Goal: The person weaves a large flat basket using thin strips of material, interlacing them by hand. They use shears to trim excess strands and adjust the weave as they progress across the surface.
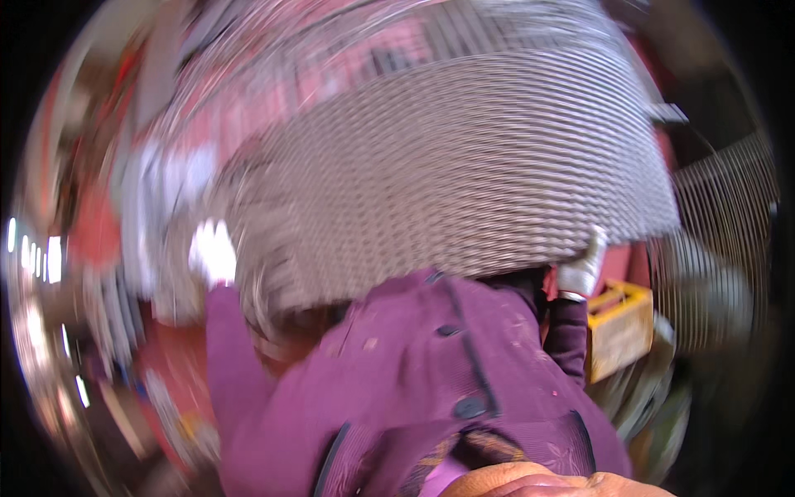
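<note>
Apparently, you held a wide wire mesh panel (464, 166) by both lower corners.

Your left hand (214, 253), gloved white, met its left corner; your right hand (582, 269) met the right. Blur hid the fingers, so grip could not be told. The panel's long axis ran left to right, just far of your purple sleeves (248, 373). A yellow crate (617, 327) sat near right.

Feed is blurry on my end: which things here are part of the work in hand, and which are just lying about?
In hand:
- large sheet of grey woven wire mesh, held up in front
- left hand, in a white glove, at its lower left edge
- right hand, in a white glove, at its lower right edge

Lying about:
- yellow crate, lower right
- curved wire mesh panel, far right
</note>
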Demonstrator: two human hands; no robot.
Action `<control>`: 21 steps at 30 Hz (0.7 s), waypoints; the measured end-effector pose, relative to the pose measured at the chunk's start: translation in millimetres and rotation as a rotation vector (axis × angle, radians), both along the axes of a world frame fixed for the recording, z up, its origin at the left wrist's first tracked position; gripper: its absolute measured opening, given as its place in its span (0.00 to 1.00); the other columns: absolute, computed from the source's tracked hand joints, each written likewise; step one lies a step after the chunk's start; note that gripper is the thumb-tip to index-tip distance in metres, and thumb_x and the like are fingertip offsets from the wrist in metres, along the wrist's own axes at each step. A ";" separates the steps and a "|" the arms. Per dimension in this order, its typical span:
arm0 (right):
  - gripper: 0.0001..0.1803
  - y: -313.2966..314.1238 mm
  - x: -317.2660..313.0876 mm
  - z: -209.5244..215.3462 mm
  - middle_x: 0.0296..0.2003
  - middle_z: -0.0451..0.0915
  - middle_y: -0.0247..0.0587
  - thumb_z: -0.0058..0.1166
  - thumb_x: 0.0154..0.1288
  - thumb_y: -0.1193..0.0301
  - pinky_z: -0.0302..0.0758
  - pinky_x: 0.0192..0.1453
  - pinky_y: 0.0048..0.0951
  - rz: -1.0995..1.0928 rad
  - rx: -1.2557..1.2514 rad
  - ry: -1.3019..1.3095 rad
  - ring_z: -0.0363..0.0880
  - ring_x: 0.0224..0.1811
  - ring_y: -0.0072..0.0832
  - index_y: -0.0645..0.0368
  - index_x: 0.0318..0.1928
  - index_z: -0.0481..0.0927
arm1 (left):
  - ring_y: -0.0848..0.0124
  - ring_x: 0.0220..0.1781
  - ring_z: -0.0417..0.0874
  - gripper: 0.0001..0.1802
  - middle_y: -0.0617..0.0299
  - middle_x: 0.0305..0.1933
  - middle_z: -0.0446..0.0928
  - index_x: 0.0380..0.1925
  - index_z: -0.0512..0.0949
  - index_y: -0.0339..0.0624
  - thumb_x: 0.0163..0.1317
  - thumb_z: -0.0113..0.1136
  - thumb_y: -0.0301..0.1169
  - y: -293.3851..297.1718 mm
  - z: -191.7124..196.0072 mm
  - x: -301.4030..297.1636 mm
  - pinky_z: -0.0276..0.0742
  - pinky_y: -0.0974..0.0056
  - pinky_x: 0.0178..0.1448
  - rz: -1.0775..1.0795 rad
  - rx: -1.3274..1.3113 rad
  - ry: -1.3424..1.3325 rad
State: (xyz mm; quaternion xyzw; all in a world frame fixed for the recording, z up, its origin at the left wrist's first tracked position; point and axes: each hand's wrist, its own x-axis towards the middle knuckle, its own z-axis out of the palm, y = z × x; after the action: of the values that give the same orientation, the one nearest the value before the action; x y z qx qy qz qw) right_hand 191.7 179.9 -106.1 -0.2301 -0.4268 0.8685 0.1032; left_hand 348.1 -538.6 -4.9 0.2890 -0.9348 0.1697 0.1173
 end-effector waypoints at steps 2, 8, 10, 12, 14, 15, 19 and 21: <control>0.27 5.4 -9.8 3.3 0.66 0.76 0.41 0.58 0.75 0.58 0.65 0.77 0.47 0.088 -0.335 -0.057 0.72 0.69 0.37 0.59 0.67 0.75 | 0.51 0.69 0.77 0.30 0.51 0.68 0.78 0.64 0.79 0.48 0.74 0.47 0.55 -24.7 -12.2 54.9 0.70 0.45 0.72 0.237 0.021 -0.063; 0.22 -1.4 -8.9 33.1 0.66 0.77 0.42 0.59 0.73 0.66 0.65 0.77 0.41 0.029 0.383 0.097 0.72 0.68 0.36 0.57 0.64 0.78 | 0.43 0.73 0.74 0.47 0.36 0.73 0.71 0.69 0.73 0.33 0.66 0.55 0.64 -87.3 -51.8 171.2 0.67 0.49 0.76 0.856 0.564 0.256; 0.20 -6.9 -9.2 45.9 0.63 0.78 0.42 0.57 0.73 0.70 0.66 0.76 0.38 0.057 0.719 0.191 0.73 0.65 0.34 0.59 0.63 0.79 | 0.44 0.74 0.73 0.50 0.31 0.72 0.71 0.65 0.74 0.26 0.62 0.60 0.65 -96.5 -52.7 184.1 0.66 0.52 0.77 0.845 0.601 0.414; 0.19 -9.8 -13.9 59.0 0.60 0.79 0.43 0.58 0.71 0.72 0.67 0.75 0.37 0.009 0.181 0.106 0.75 0.62 0.34 0.61 0.61 0.80 | 0.44 0.73 0.73 0.50 0.30 0.71 0.71 0.66 0.73 0.26 0.61 0.62 0.63 -96.5 -53.8 185.7 0.66 0.51 0.77 0.833 0.560 0.491; 0.17 -12.1 -17.9 66.9 0.60 0.79 0.43 0.58 0.72 0.70 0.69 0.73 0.39 0.040 0.316 0.135 0.76 0.62 0.34 0.60 0.58 0.82 | 0.44 0.72 0.74 0.49 0.31 0.71 0.72 0.67 0.73 0.26 0.61 0.64 0.61 -90.9 -53.1 184.2 0.66 0.52 0.77 0.784 0.600 0.621; 0.16 -12.8 -19.6 67.4 0.60 0.80 0.43 0.57 0.73 0.69 0.70 0.73 0.40 0.067 0.196 0.143 0.76 0.62 0.34 0.60 0.57 0.83 | 0.46 0.70 0.76 0.46 0.34 0.68 0.75 0.64 0.77 0.28 0.61 0.66 0.60 -85.7 -54.5 182.4 0.68 0.54 0.74 0.801 0.434 0.584; 0.16 -3.1 -30.1 58.5 0.62 0.78 0.46 0.55 0.75 0.66 0.73 0.70 0.46 0.065 0.150 0.088 0.76 0.64 0.38 0.60 0.57 0.84 | 0.44 0.74 0.70 0.45 0.34 0.74 0.66 0.66 0.74 0.29 0.61 0.65 0.57 -61.0 -55.0 183.9 0.67 0.50 0.76 0.758 0.538 0.716; 0.18 2.8 -34.9 46.1 0.63 0.78 0.48 0.54 0.73 0.71 0.72 0.72 0.45 0.093 0.401 0.177 0.76 0.65 0.40 0.61 0.60 0.81 | 0.43 0.73 0.71 0.43 0.36 0.74 0.66 0.67 0.74 0.32 0.63 0.63 0.56 -49.8 -55.9 183.2 0.68 0.49 0.76 0.762 0.495 0.747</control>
State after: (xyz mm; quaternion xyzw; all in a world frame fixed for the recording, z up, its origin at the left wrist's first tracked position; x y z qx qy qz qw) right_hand 156.8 182.6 -60.1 -0.1079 -0.5904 0.7868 0.1437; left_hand 531.3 -588.4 -60.7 0.6635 -0.6722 -0.1369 0.2985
